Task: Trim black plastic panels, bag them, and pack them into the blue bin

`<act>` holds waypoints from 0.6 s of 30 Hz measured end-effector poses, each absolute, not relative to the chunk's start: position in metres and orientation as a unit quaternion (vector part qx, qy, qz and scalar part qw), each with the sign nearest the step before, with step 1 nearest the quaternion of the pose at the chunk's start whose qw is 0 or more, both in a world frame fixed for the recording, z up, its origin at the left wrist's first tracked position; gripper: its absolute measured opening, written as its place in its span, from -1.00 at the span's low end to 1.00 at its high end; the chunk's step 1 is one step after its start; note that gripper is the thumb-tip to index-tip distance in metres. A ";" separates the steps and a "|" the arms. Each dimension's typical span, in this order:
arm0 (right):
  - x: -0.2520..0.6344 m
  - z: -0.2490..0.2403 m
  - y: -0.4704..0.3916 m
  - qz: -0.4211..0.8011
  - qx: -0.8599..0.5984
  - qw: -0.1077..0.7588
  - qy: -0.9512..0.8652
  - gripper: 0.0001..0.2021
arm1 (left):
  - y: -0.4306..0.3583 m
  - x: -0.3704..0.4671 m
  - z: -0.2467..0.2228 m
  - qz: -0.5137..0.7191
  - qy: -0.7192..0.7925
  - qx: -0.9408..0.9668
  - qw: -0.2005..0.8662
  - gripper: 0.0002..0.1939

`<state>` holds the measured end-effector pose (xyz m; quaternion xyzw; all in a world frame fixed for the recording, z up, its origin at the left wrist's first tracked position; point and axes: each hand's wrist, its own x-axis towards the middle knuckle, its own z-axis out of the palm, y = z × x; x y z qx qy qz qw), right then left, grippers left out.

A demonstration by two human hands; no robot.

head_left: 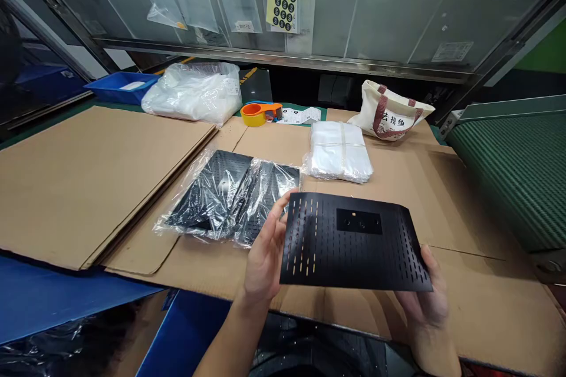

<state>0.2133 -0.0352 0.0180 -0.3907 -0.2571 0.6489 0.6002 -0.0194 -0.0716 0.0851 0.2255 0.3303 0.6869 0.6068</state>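
Observation:
Between my two hands I hold a thin black plastic cover panel (pixel 354 262), raised above the cardboard-covered table and tilted toward me. Rows of slots run along its left and right sides, and a recessed rectangle with small holes sits near its top. My left hand (pixel 267 247) grips the left edge, thumb up along it. At the lower right corner my right hand (pixel 427 291) closes round the edge, its fingers partly hidden beneath. Behind the left hand lie black panels in clear plastic bags (pixel 221 194). A bundle of clear bags (pixel 340 150) lies beyond the held panel.
Stacked cardboard sheets (pixel 97 171) cover the left side. Farther back are a blue tray (pixel 117 94), a large plastic bag (pixel 194 94), an orange tape dispenser (pixel 260 112) and a cloth bag (pixel 391 112). A green conveyor belt (pixel 517 159) runs along the right.

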 end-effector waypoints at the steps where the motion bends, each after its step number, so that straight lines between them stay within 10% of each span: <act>1: 0.212 0.019 -0.036 0.648 -0.393 0.601 -0.253 -0.75 | -0.072 -0.019 0.084 0.695 0.331 0.237 0.593 -0.43; 18: 0.199 0.028 -0.043 0.667 -0.410 0.586 -0.209 -0.56 | -0.072 -0.014 0.076 0.698 0.362 0.271 0.556 -0.42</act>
